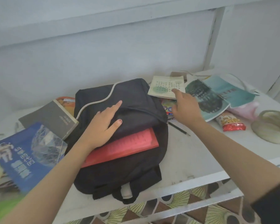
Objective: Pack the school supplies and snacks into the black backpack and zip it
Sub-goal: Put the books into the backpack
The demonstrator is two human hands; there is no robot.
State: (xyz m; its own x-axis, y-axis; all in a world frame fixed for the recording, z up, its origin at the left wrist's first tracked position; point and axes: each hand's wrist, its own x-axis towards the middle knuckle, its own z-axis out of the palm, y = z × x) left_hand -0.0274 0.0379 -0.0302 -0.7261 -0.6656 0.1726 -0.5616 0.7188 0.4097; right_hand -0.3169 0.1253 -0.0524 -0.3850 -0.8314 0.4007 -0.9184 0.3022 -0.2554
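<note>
The black backpack (120, 172) lies flat on the white table (192, 159), its top flap partly open. A red book (124, 147) sticks halfway out of the opening. My left hand (103, 125) rests flat on the flap, fingers spread, holding nothing. My right hand (185, 107) reaches past the bag's right side, its fingertips touching a cream booklet with green print (166, 86). Beneath that hand lies a colourful packet (166, 105). A black pencil (179, 129) lies just right of the bag.
Left of the bag are a grey book (50, 118), an orange item (66, 100) and a blue astronaut book (27, 152). To the right are teal booklets (217, 97), a red snack bag (231, 123), a pink pouch (247, 109) and a beige round basket (271, 128). A pale cord (95, 102) crosses the bag.
</note>
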